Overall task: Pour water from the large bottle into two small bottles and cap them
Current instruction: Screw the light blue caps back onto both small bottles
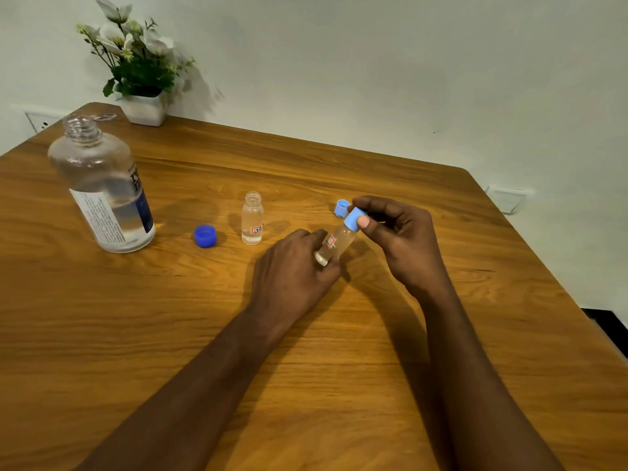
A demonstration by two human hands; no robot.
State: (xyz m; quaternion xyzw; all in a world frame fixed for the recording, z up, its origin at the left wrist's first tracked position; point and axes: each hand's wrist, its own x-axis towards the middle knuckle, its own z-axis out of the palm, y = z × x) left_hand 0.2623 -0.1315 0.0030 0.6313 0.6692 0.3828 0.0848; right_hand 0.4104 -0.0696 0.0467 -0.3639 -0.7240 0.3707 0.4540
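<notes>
My left hand point(292, 270) grips the lower part of a small clear bottle point(336, 241), which is tilted to the right above the table. My right hand point(397, 232) pinches the light blue cap point(354, 219) sitting on that bottle's neck. A second small bottle point(252, 219) stands upright and uncapped at the table's middle, with water in it. Its light blue cap point(341, 208) lies on the table just behind my right hand. The large clear bottle point(102, 188) stands open at the left, partly filled. Its dark blue cap point(205, 235) lies between it and the standing small bottle.
The wooden table point(306, 351) fills most of the view. A white pot of flowers point(142, 107) stands at the back left corner against the wall. The table's right edge runs diagonally past a wall socket point(508, 198).
</notes>
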